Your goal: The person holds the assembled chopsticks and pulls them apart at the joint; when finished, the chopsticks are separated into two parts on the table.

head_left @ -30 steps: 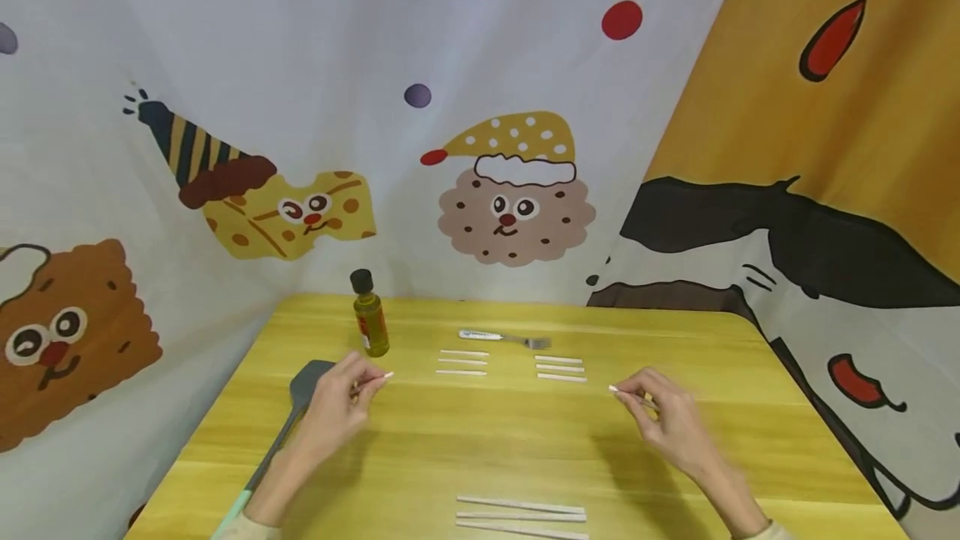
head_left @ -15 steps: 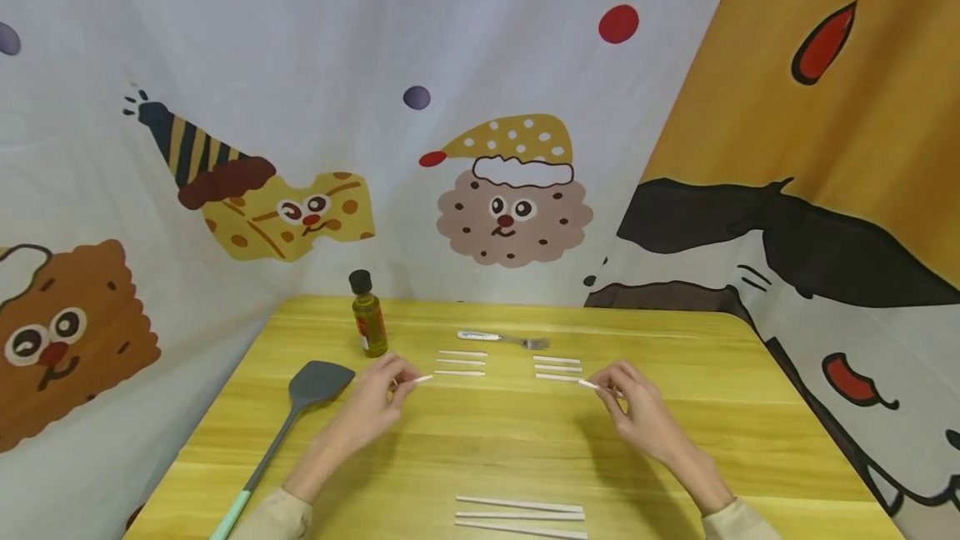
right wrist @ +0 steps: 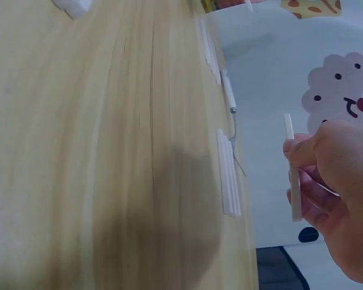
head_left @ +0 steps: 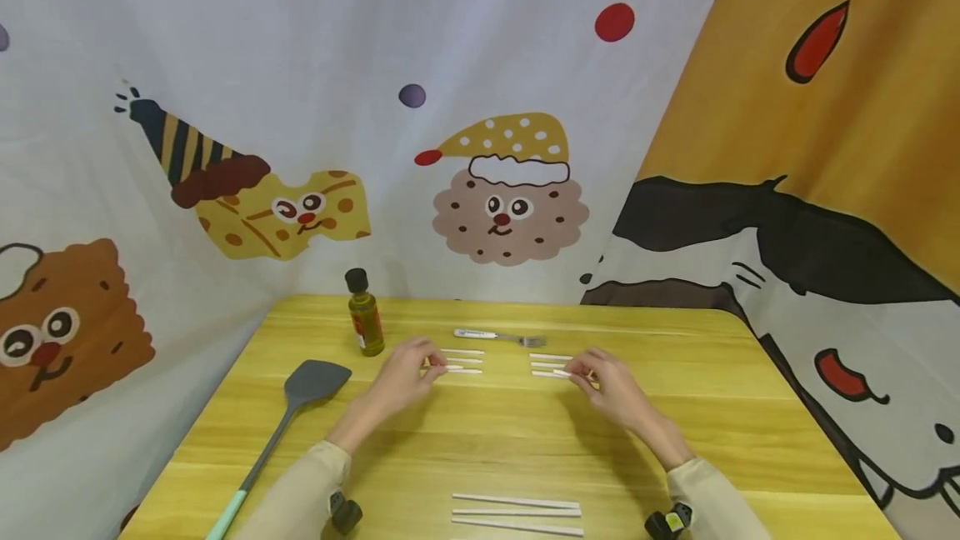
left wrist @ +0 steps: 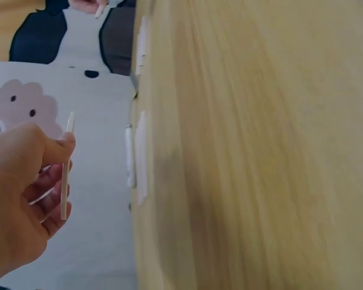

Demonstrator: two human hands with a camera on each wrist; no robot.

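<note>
My left hand (head_left: 405,375) pinches a short pale stick (left wrist: 65,187) between thumb and fingers. In the head view it hovers by the left group of short white sticks (head_left: 463,352). My right hand (head_left: 611,390) pinches a similar short stick (right wrist: 295,193), its tip overlapping the right group of short sticks (head_left: 551,357) in the head view. Both wrist views show the held sticks raised above the table. Each group lies in near-parallel rows. Behind them a fork (head_left: 498,337) with a white handle lies crosswise.
Three longer white sticks (head_left: 516,512) lie at the table's front. A dark-capped bottle of yellowish liquid (head_left: 366,319) stands at back left. Along the left side lies a grey spatula (head_left: 307,386) with a mint handle. A patterned cloth (head_left: 502,40) hangs behind the yellow wooden table (head_left: 510,440).
Both hands have moved inward with their sticks, the left one rightward and the right one leftward, up to the two groups. The spatula head, partly covered earlier, now shows fully.
</note>
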